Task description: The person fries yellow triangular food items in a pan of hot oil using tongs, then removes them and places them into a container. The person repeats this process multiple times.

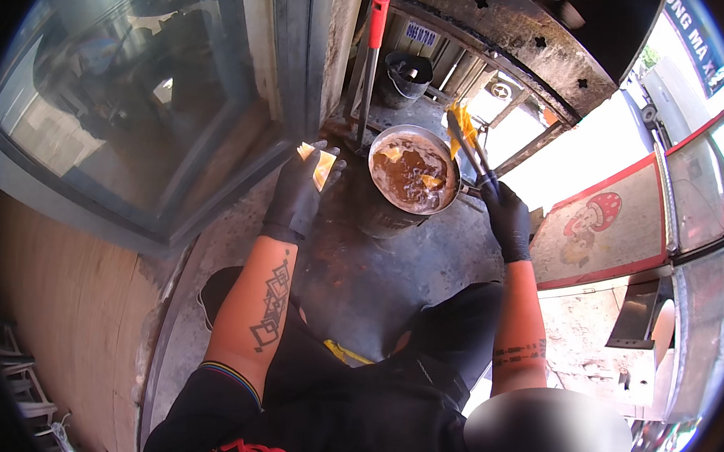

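My left hand (295, 193), in a black glove, holds thin pale-yellow dough-like sheets (321, 166) left of a deep pan (374, 188). Brown bubbling liquid (408, 176), which looks like hot oil, fills the pan, and yellow pieces (430, 181) float in it. Also gloved in black, my right hand (509, 218) grips metal tongs (468, 146) beside the pan's handle (470, 191). Between the tongs' tips is a crinkled golden piece (463, 125), raised at the pan's far right rim. The pan rests on a dark round burner or stove (387, 226) on the floor.
Behind the pan stand a black bucket (407, 81) and a red-handled pole (375, 32). A glass-paned door or cabinet (126, 83) rises at left. On the right is a panel with a mushroom picture (598, 223). My bent legs (456, 314) frame the stained floor (357, 289).
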Demonstrator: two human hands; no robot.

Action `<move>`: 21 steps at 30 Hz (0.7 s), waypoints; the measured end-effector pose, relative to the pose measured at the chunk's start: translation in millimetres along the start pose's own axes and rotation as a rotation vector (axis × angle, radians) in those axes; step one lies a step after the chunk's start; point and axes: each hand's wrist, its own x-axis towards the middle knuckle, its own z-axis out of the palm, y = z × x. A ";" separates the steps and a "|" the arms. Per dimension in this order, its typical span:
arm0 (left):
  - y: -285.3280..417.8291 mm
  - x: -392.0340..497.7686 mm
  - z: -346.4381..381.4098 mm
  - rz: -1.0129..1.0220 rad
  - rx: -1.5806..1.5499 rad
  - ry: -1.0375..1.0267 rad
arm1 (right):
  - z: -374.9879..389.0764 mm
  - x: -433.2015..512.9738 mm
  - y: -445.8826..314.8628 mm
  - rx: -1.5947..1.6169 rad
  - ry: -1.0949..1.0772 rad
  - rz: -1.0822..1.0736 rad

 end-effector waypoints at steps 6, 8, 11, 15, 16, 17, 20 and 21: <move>2.9 -8.0 10.3 -0.013 0.019 -0.012 | 27.9 -3.6 26.9 -0.133 -0.059 0.005; 3.6 -7.3 2.5 -0.003 0.043 -0.029 | 2.2 -2.3 3.7 -0.096 -0.033 0.058; 2.1 -2.4 -6.8 0.022 0.050 -0.042 | -14.1 -0.2 -13.3 0.066 0.129 -0.010; -2.1 -3.2 8.4 0.003 0.077 -0.033 | 29.3 -12.0 27.5 -0.118 0.029 0.003; -2.6 -4.0 9.8 -0.011 0.070 -0.035 | 40.5 -17.5 33.4 -0.161 0.014 -0.045; -3.2 -5.2 11.1 -0.026 0.063 -0.037 | 47.9 -20.2 40.5 -0.203 -0.001 -0.092; 5.1 -6.3 6.0 -0.006 0.058 -0.019 | 18.8 -13.3 6.0 -0.167 -0.034 -0.032; 2.8 -7.8 6.8 -0.006 0.051 -0.021 | 7.2 -8.4 4.1 -0.087 -0.018 0.006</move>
